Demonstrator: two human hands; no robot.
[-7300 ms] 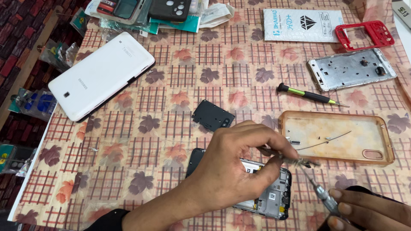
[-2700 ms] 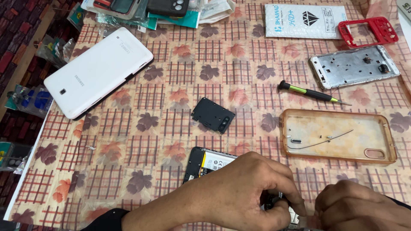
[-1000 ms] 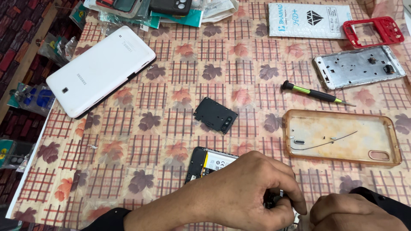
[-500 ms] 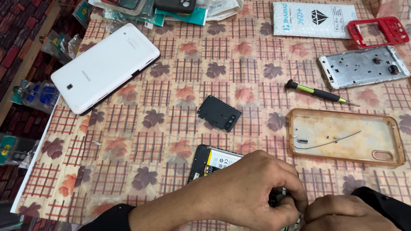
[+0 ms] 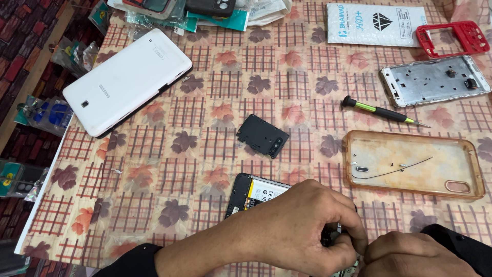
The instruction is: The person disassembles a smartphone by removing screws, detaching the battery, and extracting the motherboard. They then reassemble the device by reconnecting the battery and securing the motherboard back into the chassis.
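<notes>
At the near edge of the desk, the left hand closes over an opened phone; the right hand pinches at its right end, contents hidden. Light, rigid, with fragile exposed parts: hold by the edges.

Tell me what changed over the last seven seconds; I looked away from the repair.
The left hand slid down over the opened phone, hiding most of it. The screwdriver the right hand held upright is no longer visible; both hands now meet at the phone's lower end. The green-handled screwdriver, black cover piece, clear case and white tablet stayed put.
</notes>
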